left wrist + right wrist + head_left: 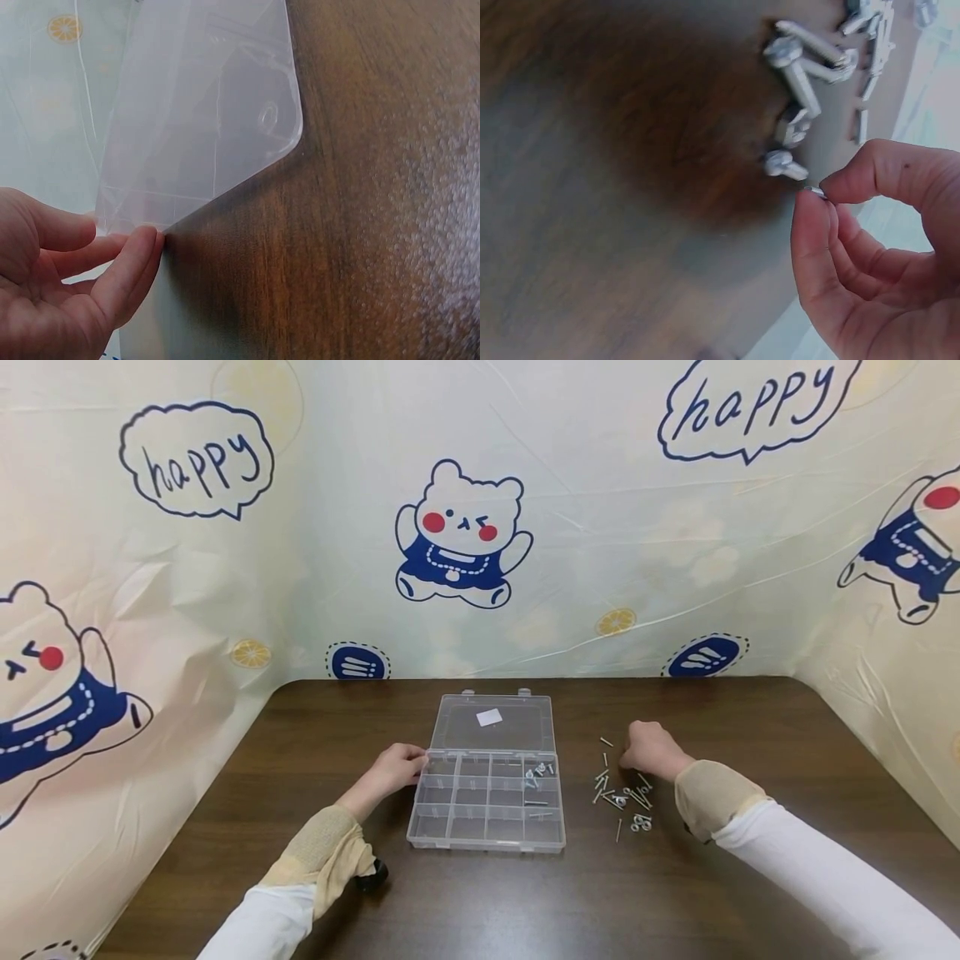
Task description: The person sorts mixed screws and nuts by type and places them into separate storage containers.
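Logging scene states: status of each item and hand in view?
Compartment box: open, stored fasteners in right column
Lid: folded back
Loose screws: scattered on table
Left hand: pinches box's left edge
Right hand: pinches small metal piece
Small metal piece: mostly hidden
Backdrop: hung, creased

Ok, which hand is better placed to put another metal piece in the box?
Probably the right hand: it pinches a metal piece near the loose screws, while the left hand holds the box.

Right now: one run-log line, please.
Left hand: grips clear plastic compartment box, left edge; Right hand: fingers pinch small silvery metal piece; Box lid: open; Loose silvery metal screws: on dark brown wooden table, right of box
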Available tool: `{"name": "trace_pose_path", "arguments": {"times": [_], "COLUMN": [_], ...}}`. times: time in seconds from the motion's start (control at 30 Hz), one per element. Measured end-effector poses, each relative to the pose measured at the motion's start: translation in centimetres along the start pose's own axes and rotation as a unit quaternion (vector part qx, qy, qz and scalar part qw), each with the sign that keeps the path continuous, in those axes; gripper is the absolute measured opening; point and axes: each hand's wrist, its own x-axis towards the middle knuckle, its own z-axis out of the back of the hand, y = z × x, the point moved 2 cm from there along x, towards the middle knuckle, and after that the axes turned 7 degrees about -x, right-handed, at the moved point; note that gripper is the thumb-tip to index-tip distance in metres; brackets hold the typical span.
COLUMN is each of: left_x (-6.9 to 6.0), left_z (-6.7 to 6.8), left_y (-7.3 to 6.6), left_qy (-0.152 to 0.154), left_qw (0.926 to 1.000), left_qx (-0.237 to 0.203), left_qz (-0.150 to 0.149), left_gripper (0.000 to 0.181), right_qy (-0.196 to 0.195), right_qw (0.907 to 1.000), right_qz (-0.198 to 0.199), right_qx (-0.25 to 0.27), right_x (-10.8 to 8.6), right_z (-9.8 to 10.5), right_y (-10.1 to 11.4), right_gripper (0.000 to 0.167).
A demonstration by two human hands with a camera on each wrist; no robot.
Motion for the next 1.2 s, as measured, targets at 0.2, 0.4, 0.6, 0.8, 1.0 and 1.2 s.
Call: {"name": "trace_pose_path", "arguments": {"times": [0.2, 0.4, 0.6, 0.8, 1.0, 1.2], "left_x": [0.0, 0.0, 0.1, 0.2, 0.2, 0.1], "left_z": [0.2, 0.2, 0.3, 0.3, 0.2, 0.0], "left_y": [-0.2, -0.3, -0.3, -0.3, -0.2, 0.1], "left_qy": [-0.004, -0.005, -0.004, -0.005, -0.007, -0.005], "left_qw": [0.9999, 0.9999, 0.9999, 1.0000, 1.0000, 1.0000], "left_qx": [-0.005, -0.009, -0.007, -0.003, -0.004, -0.005], "left_qz": [-0.009, -0.011, -0.006, -0.002, 0.000, -0.004], "left_gripper": [0.029, 0.028, 0.028, 0.029, 0.029, 0.028], "right_qy": [-0.012, -0.034, -0.079, -0.126, -0.151, -0.133], "right_qw": [0.9999, 0.9992, 0.9945, 0.9837, 0.9709, 0.9644], "right_qz": [0.001, 0.020, 0.063, 0.121, 0.178, 0.221], "right_qx": [-0.005, 0.011, 0.025, 0.043, 0.052, 0.059], "right_x": [-0.2, -0.6, -1.5, -2.5, -3.3, -3.7], "right_z": [1.0, 1.7, 2.2, 2.0, 1.2, -0.2], "right_y": [1.5, 3.1, 5.4, 8.0, 10.1, 11.3], "right_gripper": [0.010, 0.011, 0.011, 0.013, 0.015, 0.015]}}
